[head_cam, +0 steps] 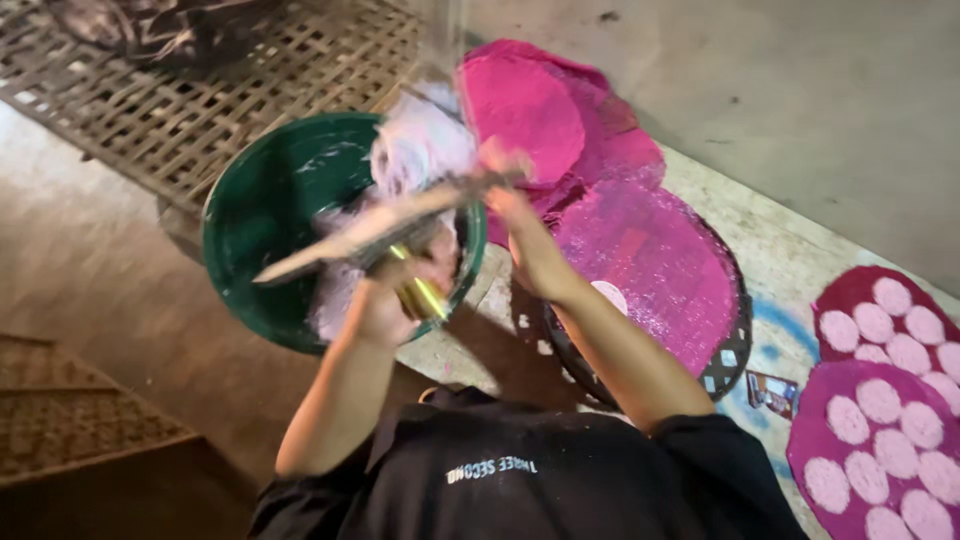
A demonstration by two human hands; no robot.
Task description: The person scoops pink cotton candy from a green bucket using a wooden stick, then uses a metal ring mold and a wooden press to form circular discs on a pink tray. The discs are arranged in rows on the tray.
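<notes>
Across the upper left of the frame lies a woven bamboo lattice (230, 90), and just below its lower right edge sits the green basin (265, 215), smeared white inside and holding a pale, wet, pinkish-white mass (420, 150) against its right wall. To the right of the basin, in the upper middle, bright pink round sheets (540, 105) are stacked, and below them a round tray (735, 340) covered in glittering magenta rests on the pale slab (790, 250). At the far right edge, two dark pink mats (850, 460) carry rows of small pale pink discs (878, 400). Over the basin's right rim you hold a long flat wooden paddle (390, 225), tilted from lower left to upper right. Your left hand (390, 295) is curled tightly around a yellowish handle (420, 290) beneath the paddle's middle. Your right hand (515, 195) grips the paddle's upper end, fingers closed, though motion blur hides how they lie exactly.
</notes>
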